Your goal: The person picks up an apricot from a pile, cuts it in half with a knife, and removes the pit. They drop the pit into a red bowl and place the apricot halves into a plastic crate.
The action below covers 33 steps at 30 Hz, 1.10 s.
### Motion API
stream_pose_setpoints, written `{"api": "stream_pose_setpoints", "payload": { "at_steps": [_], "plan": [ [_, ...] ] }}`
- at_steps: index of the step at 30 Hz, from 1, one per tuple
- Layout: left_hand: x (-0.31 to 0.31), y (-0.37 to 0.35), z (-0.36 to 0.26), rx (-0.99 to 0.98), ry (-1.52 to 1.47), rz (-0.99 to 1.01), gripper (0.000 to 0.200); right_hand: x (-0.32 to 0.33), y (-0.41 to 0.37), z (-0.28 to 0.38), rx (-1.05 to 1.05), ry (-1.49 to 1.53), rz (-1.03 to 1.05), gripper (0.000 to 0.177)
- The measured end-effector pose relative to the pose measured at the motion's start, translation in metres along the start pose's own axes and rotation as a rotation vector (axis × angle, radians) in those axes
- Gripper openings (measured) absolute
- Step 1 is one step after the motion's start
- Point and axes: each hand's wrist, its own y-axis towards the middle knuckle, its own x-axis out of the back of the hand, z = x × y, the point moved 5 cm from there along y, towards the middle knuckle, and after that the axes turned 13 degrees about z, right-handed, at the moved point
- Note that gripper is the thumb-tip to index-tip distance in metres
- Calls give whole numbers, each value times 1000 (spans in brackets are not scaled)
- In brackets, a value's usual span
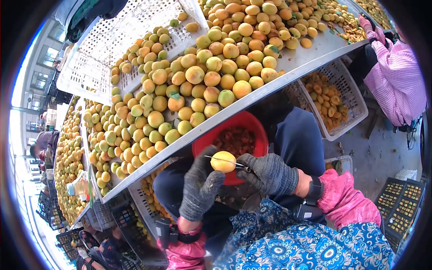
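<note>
My left hand point(199, 185), in a grey knit glove, grips a yellow apricot point(223, 159) between thumb and fingers. My right hand point(269, 173), gloved alike, is closed around a small knife point(240, 165). Its thin blade lies across the apricot; how deep it cuts I cannot make out. Below both hands, between my knees, stands a red basin point(260, 135) with reddish-brown pieces in it.
A metal-edged table point(288, 74) ahead carries heaped apricots point(194, 74) and a tilted white crate point(96, 58). Beneath its right end, another white crate point(360, 105) holds halved fruit. A person in a pink checked sleeve point(391, 67) works at right. Black trays point(400, 202) lie on the floor.
</note>
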Motion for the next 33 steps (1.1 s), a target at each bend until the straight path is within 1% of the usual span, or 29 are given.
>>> {"api": "stream_pose_setpoints", "payload": {
  "at_steps": [1, 3, 4, 6, 7, 8, 9, 10, 11, 12, 13, 14, 15, 16, 18, 19, 20, 21, 22, 24, 25, 27, 29, 31, 33],
  "plan": [
    [-6, -3, 2, -1, -2, 0, 46, -2, -1, 0, -1, -2, 1, 33],
    [-15, -9, 15, 157, 75, -42, 41, -7, -1, 1, 43, -19, 43, 32],
    [-18, -11, 20, 185, 66, -132, 39, -7, -2, 1, 40, -20, 48, 32],
    [-28, -10, 22, 173, 52, -159, 38, -12, -3, -6, -44, -53, 185, 33],
    [-30, -11, 23, 163, 44, -186, 38, -14, -4, -9, -47, -55, 189, 33],
    [-28, -12, 29, 104, 200, -207, 41, -17, -5, -11, -10, -70, 175, 38],
    [-28, -13, 31, 106, 196, -206, 41, -20, -5, -11, 28, -84, 160, 44],
    [-28, -13, 32, 98, 220, -215, 42, -21, -5, -10, 26, -83, 163, 44],
    [-27, -13, 32, 88, 243, -224, 44, -21, -3, -10, -17, -95, 184, 53],
    [-28, -13, 34, 89, 241, -224, 44, -21, -1, -9, -59, -109, 204, 63],
    [-27, -12, 38, 73, 162, -252, 44, -17, 1, -4, -62, -110, 207, 63],
    [-26, -12, 41, 57, 82, -279, 44, -11, 3, 2, -90, -55, 200, 70],
    [-26, -11, 41, 59, 76, -280, 44, -7, 4, 4, -118, 0, 193, 78],
    [-27, -9, 37, 100, 124, -276, 43, -9, 5, 2, -122, -1, 201, 78],
    [-25, -9, 40, 146, 165, -274, 41, -16, 6, -5, -100, 113, 240, 87],
    [-25, -9, 44, 164, 163, -214, 41, -21, 5, -11, -108, 115, 247, 87],
    [-26, -8, 49, 181, 159, -152, 41, -26, 4, -17, -64, 105, 268, 83],
    [-24, -9, 53, 188, 148, -147, 41, -29, 4, -20, -22, 96, 288, 79],
    [-25, -9, 59, 207, 91, -97, 42, -27, 4, -20, -37, 100, 295, 79],
    [-24, -11, 68, 244, 28, -16, 45, -34, 7, -23, -155, 79, 486, 83],
    [-23, -10, 71, 255, 14, -1, 45, -36, 8, -27, -176, 86, 489, 83],
    [-22, -10, 71, 188, 39, -15, 33, -42, 7, -31, -91, 191, 467, 78],
    [-23, -11, 71, 199, 24, 2, 32, -50, 3, -37, -83, 187, 447, 75],
    [-22, -11, 75, 180, -25, 17, 31, -48, 7, -36, 28, 189, 328, 68],
    [-21, -13, 79, 168, -53, 21, 30, -47, 9, -35, 13, 212, 347, 67]
  ]
}}
